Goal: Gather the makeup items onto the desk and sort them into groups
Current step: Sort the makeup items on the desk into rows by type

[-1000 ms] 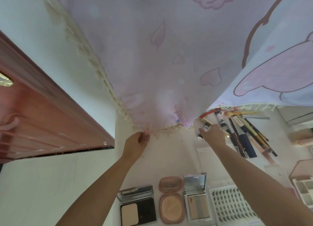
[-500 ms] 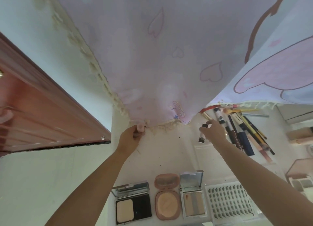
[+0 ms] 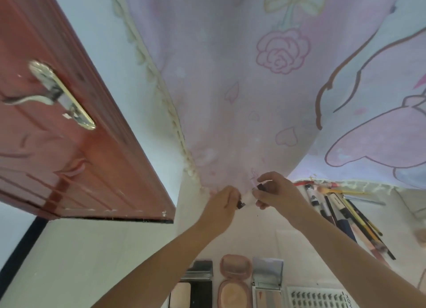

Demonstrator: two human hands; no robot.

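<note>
1. Head view: I see my left hand [image 3: 222, 206] pinching a small dark tube [image 3: 240, 204] at the curtain [image 3: 230, 100] hem.
2. My right hand [image 3: 275, 192] grips its dark cap [image 3: 260, 187], just beside.
3. Below the hem, three open compacts [image 3: 232, 284] lie on the worktop [image 3: 265, 234]; pencils [image 3: 345, 217] lie right.

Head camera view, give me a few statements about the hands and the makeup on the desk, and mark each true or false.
1. The left hand and right hand meet at the pink curtain hem. True.
2. The round pink compact lies shut. False: it lies open.
3. The pencils and brushes lie right of the right hand. True.
4. The false lash tray sits left of the black compact. False: it sits far right.
5. The red door is on the right. False: left.
</note>
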